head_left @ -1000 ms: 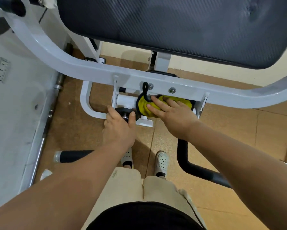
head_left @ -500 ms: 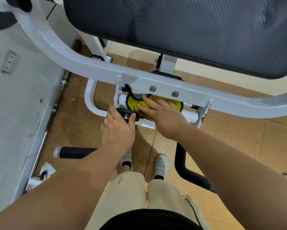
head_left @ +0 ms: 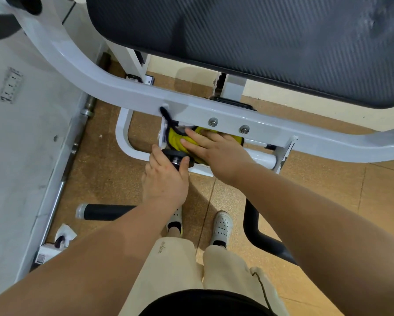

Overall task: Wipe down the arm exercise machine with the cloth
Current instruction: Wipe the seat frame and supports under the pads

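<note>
Presently my right hand lies flat on the yellow cloth, fingers straight and slightly spread, pressing it against the white cylindrical bar under the main crossbeam. The cloth is bunched at the left end of that bar, just beside the bracket, and its black cord loop runs up over the beam's edge.

My left hand grips the black round knob just below and touching the cloth; thumb on the right, fingers curled round the left side, pinching the stem beneath the knob's disc.

The white-painted steel frame of the arm exercise machine curves from upper left across to the right. Two silver bolts sit side by side on the beam, directly above my right hand. A dark carbon-weave padded cushion fills the top of the view.

Writing: a small word is printed on the left leg of my beige trousers; it is too small and tilted to read. A white sticker with dark bars sits on a bracket at lower left; unreadable. No brand is legible on frame or cushion.

Below, a black foam-covered handle projects from the left behind my forearm. My white perforated shoes stand on the brown tiled floor. A chrome bar lies along the foot of the pale wall, which bears a white socket plate.
</note>
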